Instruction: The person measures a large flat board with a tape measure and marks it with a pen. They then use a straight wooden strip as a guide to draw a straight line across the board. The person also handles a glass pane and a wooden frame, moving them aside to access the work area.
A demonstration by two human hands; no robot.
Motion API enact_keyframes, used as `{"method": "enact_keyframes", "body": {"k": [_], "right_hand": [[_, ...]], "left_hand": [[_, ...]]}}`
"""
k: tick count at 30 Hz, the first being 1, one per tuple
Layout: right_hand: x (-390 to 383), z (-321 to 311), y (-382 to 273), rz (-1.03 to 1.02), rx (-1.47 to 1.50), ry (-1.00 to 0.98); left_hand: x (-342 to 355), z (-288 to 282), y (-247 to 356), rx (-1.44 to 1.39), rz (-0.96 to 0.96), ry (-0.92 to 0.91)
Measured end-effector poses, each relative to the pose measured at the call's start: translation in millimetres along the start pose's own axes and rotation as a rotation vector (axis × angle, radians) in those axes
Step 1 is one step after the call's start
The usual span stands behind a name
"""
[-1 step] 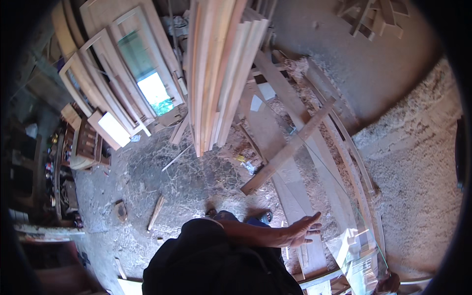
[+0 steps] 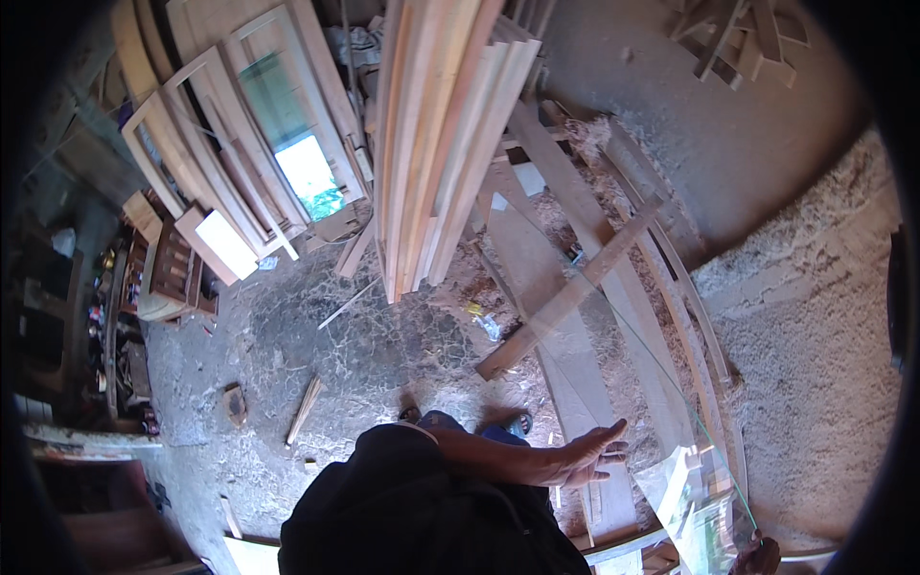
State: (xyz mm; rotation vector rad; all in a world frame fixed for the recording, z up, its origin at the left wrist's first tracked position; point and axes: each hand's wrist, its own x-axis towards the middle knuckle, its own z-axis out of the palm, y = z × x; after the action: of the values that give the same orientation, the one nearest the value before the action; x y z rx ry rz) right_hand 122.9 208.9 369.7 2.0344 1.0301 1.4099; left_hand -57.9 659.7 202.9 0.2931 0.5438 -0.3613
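Clear sheet [image 2: 704,503] glossy, glass-like, smooth; upright planks [image 2: 431,144] bare wood, smooth, matt; crossing board [image 2: 575,292] dull wood; floor [image 2: 350,331] matt, cracked, concrete-like; dark garment [image 2: 402,508] matt cloth; small wrapper [image 2: 489,327] crinkled, shiny, plastic-looking.

"How's the light?"
"Dim at left; glare whitens a door pane [image 2: 307,168] and the glass sheet [image 2: 707,535]."
"Sharp?"
"Rather soft. The upper-left boards [image 2: 131,53] look bowed, and black swallows the corners."
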Motion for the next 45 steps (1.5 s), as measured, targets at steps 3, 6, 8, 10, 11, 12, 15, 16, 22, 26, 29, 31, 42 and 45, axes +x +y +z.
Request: {"method": "enact_keyframes", "body": {"k": [3, 6, 8, 10, 11, 12, 15, 16, 22, 26, 29, 31, 42, 45], "right_hand": [[-24, 17, 42, -0.404, -0.432, 0.003], [163, -108, -59, -0.159, -0.055, -0.225], [248, -160, -88, -0.294, -0.054, -0.851], [309, -186, -126, -0.359, 0.008, -0.943], [325, -194, -146, -0.361, 0.064, -0.728], [338, -201, -167, -0.36, 0.119, -0.516], [390, -225, -225, -0.355, 0.271, 0.127], [415, -239, -243, -0.384, 0.269, 0.184], [549, -301, -340, -0.5, 0.312, 0.392], [635, -337, -412, -0.599, 0.347, 0.506], [697, -365, -466, -0.645, 0.37, 0.594], [736, -378, -499, -0.696, 0.363, 0.597], [944, -358, -763, -0.986, 0.531, 0.831], [981, -370, -829, -1.099, 0.505, 0.676]], "left_hand": [[-33, -23, -9, -0.127, 0.029, -0.06], [-71, -59, -5, -0.219, 0.08, -0.087], [-93, -82, 6, -0.268, 0.114, -0.112], [-119, -106, 21, -0.286, 0.184, -0.131], [-135, -117, 28, -0.296, 0.215, -0.136], [-149, -130, 39, -0.311, 0.242, -0.131], [-188, -165, 66, -0.39, 0.378, -0.09], [-199, -172, 80, -0.414, 0.417, -0.086], [-263, -223, 163, -0.536, 0.65, -0.071], [-290, -269, 225, -0.617, 0.787, -0.079], [-303, -302, 280, -0.643, 0.84, -0.2], [-311, -321, 318, -0.68, 0.85, -0.177], [-455, -433, 530, -0.742, 1.069, 0.161], [-497, -469, 581, -1.063, 1.068, 0.068]]}}
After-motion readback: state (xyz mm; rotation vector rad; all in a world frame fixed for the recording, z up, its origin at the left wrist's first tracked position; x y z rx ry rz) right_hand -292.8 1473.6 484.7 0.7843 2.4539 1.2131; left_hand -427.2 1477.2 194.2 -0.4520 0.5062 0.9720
